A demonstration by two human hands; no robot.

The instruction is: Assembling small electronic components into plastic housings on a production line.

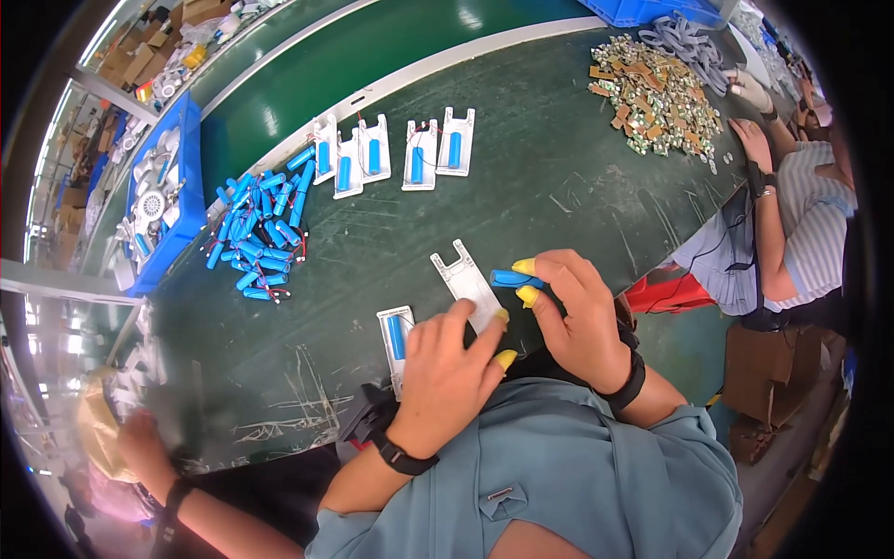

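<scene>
My right hand [587, 321] pinches a blue cylindrical battery [510, 279] between thumb and forefinger, both tipped with yellow finger cots. Just left of it lies a white plastic housing [466, 284] with a two-pronged far end. The fingers of my left hand [442, 368] hold the housing's near end from either side; its thumb and forefinger wear yellow cots too. Beside that hand is another white housing [393, 340] with a blue battery in it, partly covered by the hand. Further off, several white housings [417, 177] stand in a loose row, each with a blue battery inside.
A heap of blue wired batteries [256, 233] lies on the green table [521, 177] at left, near a blue bin [191, 186] of white parts. Small circuit boards [656, 98] are piled far right beside grey strips [684, 47]. Co-workers' arms [764, 205] show right and lower left.
</scene>
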